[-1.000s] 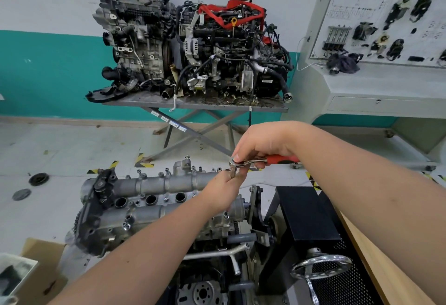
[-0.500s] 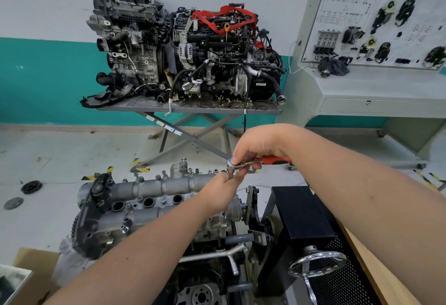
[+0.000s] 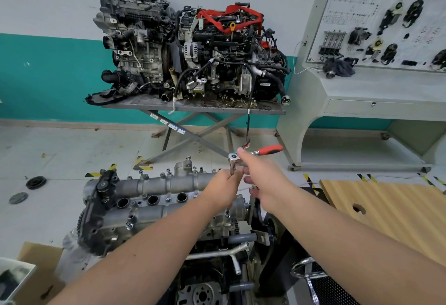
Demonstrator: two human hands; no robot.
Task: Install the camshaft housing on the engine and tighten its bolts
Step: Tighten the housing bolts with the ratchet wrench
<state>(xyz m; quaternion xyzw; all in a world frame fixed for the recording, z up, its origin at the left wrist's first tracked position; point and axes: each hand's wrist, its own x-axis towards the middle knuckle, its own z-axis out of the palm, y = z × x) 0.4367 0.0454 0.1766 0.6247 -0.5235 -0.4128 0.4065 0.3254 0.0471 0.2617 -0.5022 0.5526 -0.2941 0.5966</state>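
Two hands are working over the far right end of the camshaft housing, which is sitting on top of the engine in front of us. Our left hand is curling its fingers around the socket extension that is standing upright just above the housing's far edge. Our right hand is reaching in with its fingers mostly straight, one fingertip touching the head of the ratchet wrench; its red handle is pointing away to the right, free of our palm. Small bolts are standing along the housing's far rim, and three round wells are showing on its top.

Beside us on the right, a wooden surface with a round hole is lying next to the black engine stand. Across the room, two more engines are resting on a folding metal surface against a white and teal wall. A grey training panel with mounted parts is standing at the right. Two dark discs are lying on the floor at the left, and a cardboard box is sitting at the lower left.
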